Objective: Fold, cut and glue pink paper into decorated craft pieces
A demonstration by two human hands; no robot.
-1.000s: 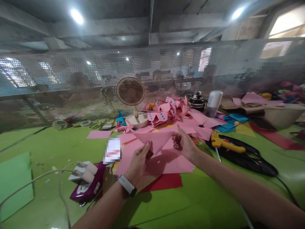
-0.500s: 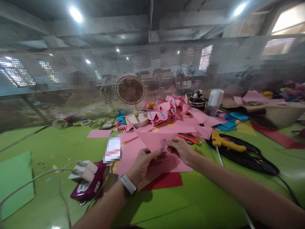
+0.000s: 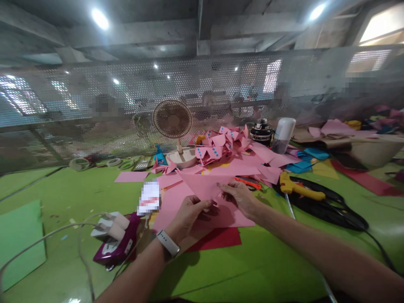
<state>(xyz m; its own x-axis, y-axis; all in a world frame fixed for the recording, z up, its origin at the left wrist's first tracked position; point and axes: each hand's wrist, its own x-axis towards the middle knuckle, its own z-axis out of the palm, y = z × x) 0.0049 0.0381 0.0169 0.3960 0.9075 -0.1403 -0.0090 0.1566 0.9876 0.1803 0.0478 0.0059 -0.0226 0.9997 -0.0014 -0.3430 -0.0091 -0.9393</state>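
A pink triangular piece of paper (image 3: pixel 202 187) points downward between my hands, above more pink sheets. My right hand (image 3: pixel 241 198) pinches its right edge near the lower corner. My left hand (image 3: pixel 192 214), with a light watch strap at the wrist, is closed, thumb against fingers, at the paper's lower tip. Under both hands lies a large pink sheet (image 3: pixel 172 206), with a red sheet (image 3: pixel 221 239) partly beneath it. Folded pink paper pieces with blue dots (image 3: pixel 217 145) are heaped just beyond.
A small fan (image 3: pixel 173 120) stands behind the paper. To the right are a yellow glue gun (image 3: pixel 299 189), a red-handled tool (image 3: pixel 248 182) and a white-capped bottle (image 3: pixel 284 134). A purple power strip (image 3: pixel 118 246) with cables lies left. A perforated screen (image 3: pixel 126 97) runs along the back.
My left hand's fingers have shifted slightly at the paper's lower tip. The triangular paper and my right hand stay nearly in place.
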